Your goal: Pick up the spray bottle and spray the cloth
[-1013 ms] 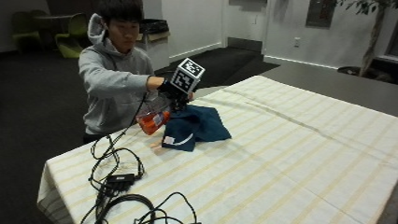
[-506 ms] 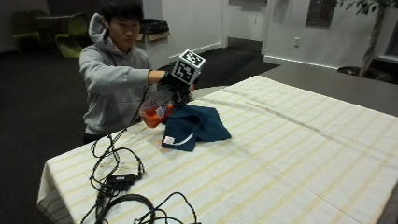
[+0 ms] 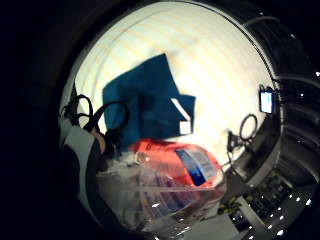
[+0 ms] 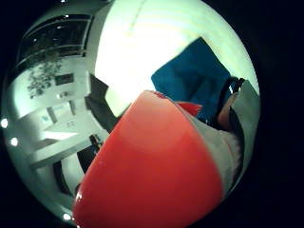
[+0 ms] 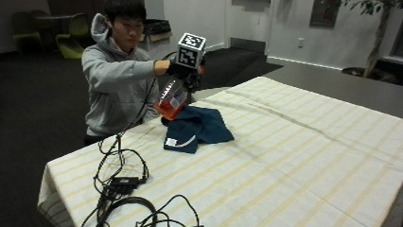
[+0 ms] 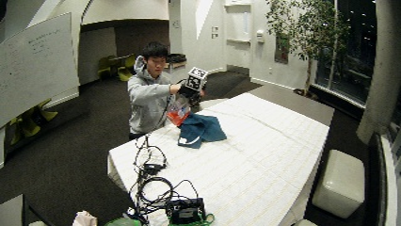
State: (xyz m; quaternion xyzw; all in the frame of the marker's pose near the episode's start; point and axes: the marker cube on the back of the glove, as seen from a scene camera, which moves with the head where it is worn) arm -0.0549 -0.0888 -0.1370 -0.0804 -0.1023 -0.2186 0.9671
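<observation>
From the outside view, the gloved right hand [image 5: 181, 71] holds the spray bottle [image 5: 171, 98] by its top, fingers curled round the neck, so the bottle hangs in the air above the tabletop [image 5: 302, 156]. The bottle is clear plastic with an orange base and a label, tilted, with its base just over the near edge of the blue cloth [image 5: 197, 126]. The cloth lies crumpled on the striped tabletop, at about five o'clock from the bottle, with a small white tag at its front corner.

The wide outside view places the person standing at the far end of the tabletop, and shows a heap of black cables [image 6: 153, 186] on the near end, well apart from the cloth.

The little finger side palm view shows what the outside views do not: the bottle's label with its blue patch, and the cloth spread out beyond the bottle on the tabletop. In the thumb side palm view the orange base fills most of the picture, with a corner of the cloth behind it.
</observation>
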